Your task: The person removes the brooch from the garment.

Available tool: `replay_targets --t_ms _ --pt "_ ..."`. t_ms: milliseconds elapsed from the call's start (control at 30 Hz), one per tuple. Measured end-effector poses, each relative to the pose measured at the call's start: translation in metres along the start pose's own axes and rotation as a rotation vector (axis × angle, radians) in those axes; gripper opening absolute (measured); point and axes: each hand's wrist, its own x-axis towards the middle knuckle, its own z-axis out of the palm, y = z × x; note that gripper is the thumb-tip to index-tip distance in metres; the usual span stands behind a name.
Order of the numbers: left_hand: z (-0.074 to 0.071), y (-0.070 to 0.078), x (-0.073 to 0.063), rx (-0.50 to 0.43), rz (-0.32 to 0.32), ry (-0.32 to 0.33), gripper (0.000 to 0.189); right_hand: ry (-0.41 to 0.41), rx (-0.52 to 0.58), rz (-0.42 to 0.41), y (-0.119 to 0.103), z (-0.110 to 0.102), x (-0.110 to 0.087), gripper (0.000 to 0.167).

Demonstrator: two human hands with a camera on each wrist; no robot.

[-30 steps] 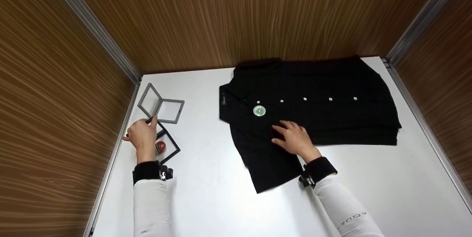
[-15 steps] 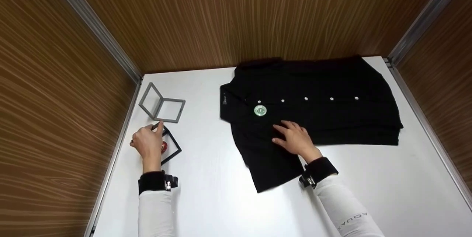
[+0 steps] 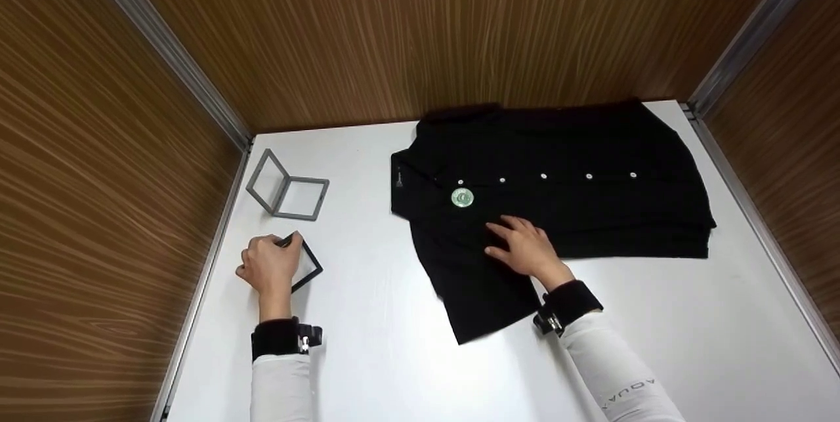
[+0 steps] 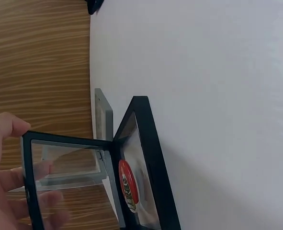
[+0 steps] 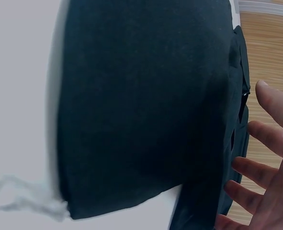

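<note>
My left hand (image 3: 269, 263) pinches the lid edge of a black hinged display frame (image 4: 155, 167), thumb on the rim and fingers behind the clear film. In the left wrist view that frame stands partly open, with a red round badge (image 4: 128, 186) inside against the film. From the head view the hand covers much of the frame and hides the badge. My right hand (image 3: 524, 248) rests on a black short-sleeved shirt (image 3: 499, 225), fingers spread and relaxed, near the sleeve. A green-and-white round badge (image 3: 462, 197) lies on the shirt by the collar.
Behind the black frame, a grey hinged display frame (image 3: 295, 216) lies open on the white table (image 3: 367, 317). Wood-grain panels (image 3: 394, 35) wall in the back and both sides. Metal rails (image 3: 164, 58) run along the corners.
The left hand has swung the black frame's lid over toward its base, drawing slightly nearer and to the right. The red badge has gone out of sight in the head view. The right hand stays put.
</note>
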Motion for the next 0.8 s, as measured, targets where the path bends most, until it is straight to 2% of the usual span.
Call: replay_targets --t_ms 100,300,567,700,800 --pt "0.0 -0.002 -0.003 0.008 0.0 -0.045 0.044 -0.001 0.002 0.004 -0.001 0.0 0.0 0.056" --pt "0.002 -0.009 -0.007 0.067 0.003 -0.185 0.06 0.007 0.008 0.001 -0.003 -0.001 0.0 0.057" --pt "0.01 -0.023 -0.006 0.138 0.018 -0.324 0.075 0.012 0.006 0.003 -0.002 -0.001 0.001 0.058" --pt "0.012 -0.03 -0.005 0.164 0.02 -0.345 0.078 0.015 0.011 0.006 -0.003 -0.001 0.001 0.058" --pt "0.01 -0.035 -0.003 0.166 -0.015 -0.331 0.081 0.017 0.013 0.007 -0.003 -0.001 0.001 0.058"
